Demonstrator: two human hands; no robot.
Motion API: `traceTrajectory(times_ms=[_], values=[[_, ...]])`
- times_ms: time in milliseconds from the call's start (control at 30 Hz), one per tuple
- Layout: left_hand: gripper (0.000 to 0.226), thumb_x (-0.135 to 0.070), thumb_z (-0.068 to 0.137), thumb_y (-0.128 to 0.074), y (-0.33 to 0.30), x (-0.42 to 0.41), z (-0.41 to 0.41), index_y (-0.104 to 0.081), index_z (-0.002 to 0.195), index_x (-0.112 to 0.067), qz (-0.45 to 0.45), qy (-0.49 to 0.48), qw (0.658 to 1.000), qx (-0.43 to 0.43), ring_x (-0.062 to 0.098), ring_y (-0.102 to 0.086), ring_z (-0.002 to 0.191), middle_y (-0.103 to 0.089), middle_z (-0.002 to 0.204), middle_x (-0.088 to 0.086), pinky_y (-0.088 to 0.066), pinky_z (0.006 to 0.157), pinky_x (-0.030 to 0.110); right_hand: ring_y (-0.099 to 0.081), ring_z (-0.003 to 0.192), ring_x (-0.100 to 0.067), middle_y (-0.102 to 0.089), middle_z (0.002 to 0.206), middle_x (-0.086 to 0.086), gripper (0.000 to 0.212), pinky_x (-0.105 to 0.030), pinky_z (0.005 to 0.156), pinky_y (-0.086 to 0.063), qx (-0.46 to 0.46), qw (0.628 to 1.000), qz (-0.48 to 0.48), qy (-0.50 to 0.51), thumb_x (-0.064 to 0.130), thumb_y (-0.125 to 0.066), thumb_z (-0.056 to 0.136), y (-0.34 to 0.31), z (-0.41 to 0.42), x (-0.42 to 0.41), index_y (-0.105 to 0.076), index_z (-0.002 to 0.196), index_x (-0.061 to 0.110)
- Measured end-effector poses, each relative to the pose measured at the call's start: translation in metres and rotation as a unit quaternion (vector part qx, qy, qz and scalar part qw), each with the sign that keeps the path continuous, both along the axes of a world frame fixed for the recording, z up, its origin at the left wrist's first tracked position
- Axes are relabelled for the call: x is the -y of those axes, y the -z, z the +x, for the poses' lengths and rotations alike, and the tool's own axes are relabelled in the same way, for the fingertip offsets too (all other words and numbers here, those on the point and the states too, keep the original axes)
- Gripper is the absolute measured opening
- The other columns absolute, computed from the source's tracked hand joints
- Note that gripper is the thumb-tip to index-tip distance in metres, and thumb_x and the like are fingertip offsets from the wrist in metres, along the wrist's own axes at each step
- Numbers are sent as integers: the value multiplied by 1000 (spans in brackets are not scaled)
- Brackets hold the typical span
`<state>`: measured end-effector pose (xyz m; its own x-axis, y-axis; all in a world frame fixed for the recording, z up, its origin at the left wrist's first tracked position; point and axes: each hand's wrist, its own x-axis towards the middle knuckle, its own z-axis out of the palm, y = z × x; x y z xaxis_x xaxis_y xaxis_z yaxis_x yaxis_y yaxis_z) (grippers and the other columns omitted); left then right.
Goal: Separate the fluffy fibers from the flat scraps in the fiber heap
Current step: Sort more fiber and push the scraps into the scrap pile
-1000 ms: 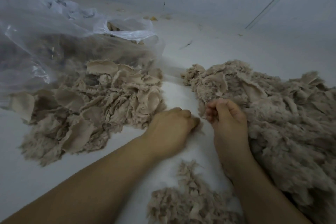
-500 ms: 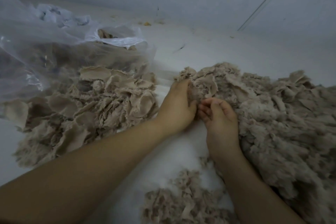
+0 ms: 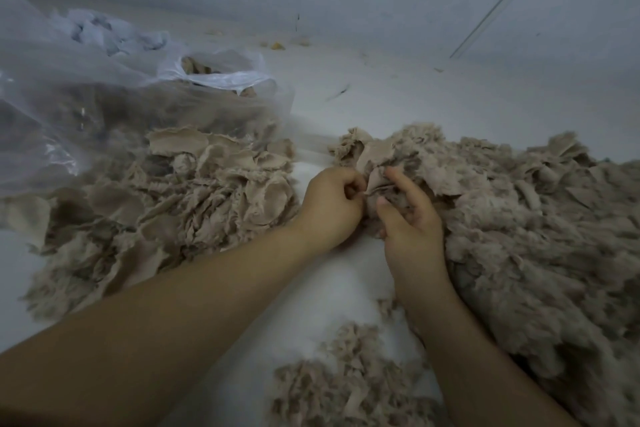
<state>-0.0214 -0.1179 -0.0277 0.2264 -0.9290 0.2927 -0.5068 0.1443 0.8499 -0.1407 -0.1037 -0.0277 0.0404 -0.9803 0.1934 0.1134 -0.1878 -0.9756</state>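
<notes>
A big beige fiber heap (image 3: 519, 218) fills the right side of the white surface. At its left edge both hands work on one flat scrap (image 3: 375, 180). My left hand (image 3: 330, 204) is curled and pinches the scrap's edge. My right hand (image 3: 410, 215) holds the same piece from the other side, thumb and forefinger apart around it. A pile of flat scraps (image 3: 173, 201) lies to the left. A small fluffy clump (image 3: 346, 381) sits near the bottom, between my forearms.
A clear plastic bag (image 3: 104, 97) with more beige material lies at the back left, its mouth beside the flat-scrap pile. A wall rises behind. Small bits of debris (image 3: 277, 45) dot the white surface (image 3: 398, 97) at the back.
My left hand went from the bare gap up to the heap's left edge and closed on a scrap. My right hand shifted up and its fingers spread around that piece.
</notes>
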Motion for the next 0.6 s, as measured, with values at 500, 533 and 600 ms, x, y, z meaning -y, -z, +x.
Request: traceTrajectory(times_ms=[500, 533, 600], values=[[23, 5, 79, -62, -2, -12, -3, -67, 95, -11, -37, 75, 996, -20, -3, -49, 59, -61, 76, -4, -42, 59, 16, -50, 50, -4, -59, 64, -1, 20, -16, 49, -42, 46, 998, 37, -9, -6, -55, 92, -3, -2, -1, -63, 80, 7], [16, 3, 80, -65, -1, -13, -3, -68, 90, -9, -35, 64, 997, -18, -3, -51, 61, -63, 77, -3, -43, 61, 16, -49, 50, -5, -58, 67, -3, 17, -17, 49, -42, 55, 998, 38, -12, -6, -55, 92, -4, -1, -2, -60, 83, 8], [11, -1, 82, -69, 3, -16, -2, -71, 87, -11, -38, 25, 999, -22, -2, -53, 62, -64, 76, -6, -44, 61, 13, -52, 53, -5, -59, 76, -2, 19, -18, 50, -44, 66, 997, 41, -27, -7, -54, 92, -4, -1, -3, -56, 95, 11]])
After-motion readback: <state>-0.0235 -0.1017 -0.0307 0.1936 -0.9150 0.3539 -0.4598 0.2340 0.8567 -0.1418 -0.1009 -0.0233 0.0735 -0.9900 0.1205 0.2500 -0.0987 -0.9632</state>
